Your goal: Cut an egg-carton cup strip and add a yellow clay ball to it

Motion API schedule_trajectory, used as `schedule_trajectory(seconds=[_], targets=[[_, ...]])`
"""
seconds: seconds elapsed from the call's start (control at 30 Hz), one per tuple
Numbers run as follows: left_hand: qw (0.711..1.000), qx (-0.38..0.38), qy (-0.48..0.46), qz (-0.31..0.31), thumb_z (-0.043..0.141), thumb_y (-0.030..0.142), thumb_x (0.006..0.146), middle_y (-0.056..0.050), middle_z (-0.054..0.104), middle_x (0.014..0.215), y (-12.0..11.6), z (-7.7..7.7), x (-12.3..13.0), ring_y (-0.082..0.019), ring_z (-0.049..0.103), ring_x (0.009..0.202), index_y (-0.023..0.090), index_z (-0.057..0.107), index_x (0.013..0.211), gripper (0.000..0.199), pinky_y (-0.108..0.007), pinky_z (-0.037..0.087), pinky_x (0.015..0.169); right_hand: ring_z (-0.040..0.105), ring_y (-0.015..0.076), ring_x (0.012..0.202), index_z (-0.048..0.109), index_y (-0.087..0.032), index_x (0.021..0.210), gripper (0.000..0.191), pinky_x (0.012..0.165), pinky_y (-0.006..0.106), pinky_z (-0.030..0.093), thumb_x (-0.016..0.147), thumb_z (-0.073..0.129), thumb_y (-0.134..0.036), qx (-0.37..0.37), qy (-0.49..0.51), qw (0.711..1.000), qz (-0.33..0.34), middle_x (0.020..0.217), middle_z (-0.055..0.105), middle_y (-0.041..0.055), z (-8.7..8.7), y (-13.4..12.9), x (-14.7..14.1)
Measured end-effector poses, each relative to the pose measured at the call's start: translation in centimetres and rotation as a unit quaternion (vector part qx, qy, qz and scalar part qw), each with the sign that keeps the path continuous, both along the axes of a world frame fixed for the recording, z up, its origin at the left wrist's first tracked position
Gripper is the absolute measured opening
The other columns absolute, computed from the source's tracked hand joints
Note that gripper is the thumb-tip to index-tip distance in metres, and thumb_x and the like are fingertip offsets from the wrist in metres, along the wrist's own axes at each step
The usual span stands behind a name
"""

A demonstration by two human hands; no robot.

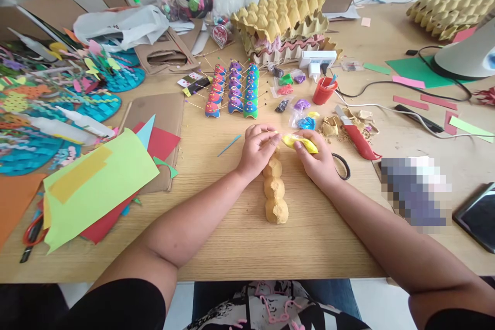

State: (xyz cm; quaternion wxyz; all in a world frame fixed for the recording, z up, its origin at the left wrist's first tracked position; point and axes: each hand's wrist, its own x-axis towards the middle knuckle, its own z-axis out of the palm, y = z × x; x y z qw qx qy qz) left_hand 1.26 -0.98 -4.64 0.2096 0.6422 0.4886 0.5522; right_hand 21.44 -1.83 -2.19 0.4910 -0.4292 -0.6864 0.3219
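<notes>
My right hand (319,160) grips a small packet of yellow modelling clay (305,144), thumb on top. At the packet's left end, the fingers of my left hand (258,148) are pinched together on its clear plastic edge. Below and between the hands lies a strip of bare egg carton cups (276,191), bumps up; its far end is partly hidden by my left hand. A thin blue modelling tool (229,145) rests on the table left of my left hand.
Beyond my hands stand three painted egg-carton caterpillars (234,87) with thin sticks poking out. Clay packets (285,80), a red cup (324,91), carton scraps (330,126) and a red-handled knife (358,139) lie to the right. Coloured paper (100,185) covers the left; egg trays (286,10) are stacked behind.
</notes>
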Motion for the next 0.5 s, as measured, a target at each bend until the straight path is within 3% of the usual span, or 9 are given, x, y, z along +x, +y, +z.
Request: schedule_trajectory(seconds=[0.1,0.27,0.43,0.5], targets=[[1.0,0.0,0.007,-0.02,0.064,0.069,0.106,-0.009,0.078,0.119,-0.1,0.1,-0.1,-0.025,0.068,0.127,0.026,0.086,0.1,0.048,-0.044,0.051,0.121,0.077,0.0284,0.11,0.071,-0.027,0.117,0.021,0.101,0.048,0.063,0.107,0.07,-0.044,0.065,-0.036,0.997,-0.006,0.118,0.082,0.0092,-0.3,0.0,-0.2],[0.996,-0.002,0.065,-0.057,0.069,0.064,0.105,-0.01,0.074,0.134,-0.2,0.4,-0.3,-0.026,0.064,0.137,0.028,0.084,0.124,0.044,-0.046,0.046,0.128,0.077,0.0291,0.115,0.068,-0.027,0.124,0.021,0.105,0.05,0.063,0.105,0.067,-0.036,0.115,-0.047,0.991,-0.046,0.122,0.081,0.0101,-0.7,-0.1,-0.3],[0.995,0.034,0.082,-0.051,0.067,0.067,0.105,-0.01,0.075,0.129,-0.3,0.5,-0.4,-0.028,0.063,0.135,0.029,0.085,0.12,0.045,-0.047,0.046,0.127,0.074,0.0286,0.116,0.069,-0.029,0.12,0.028,0.108,0.049,0.06,0.104,0.071,-0.052,0.028,0.006,0.999,-0.036,0.124,0.078,0.0088,0.1,-0.8,-0.1],[0.995,0.037,0.08,-0.051,0.064,0.068,0.106,-0.01,0.075,0.128,-0.4,0.6,-0.5,-0.028,0.063,0.133,0.029,0.084,0.112,0.045,-0.048,0.046,0.127,0.074,0.0273,0.106,0.071,-0.029,0.116,0.04,0.101,0.047,0.061,0.102,0.073,-0.066,-0.013,0.035,0.999,-0.019,0.118,0.078,0.0079,0.4,-1.0,0.0]])
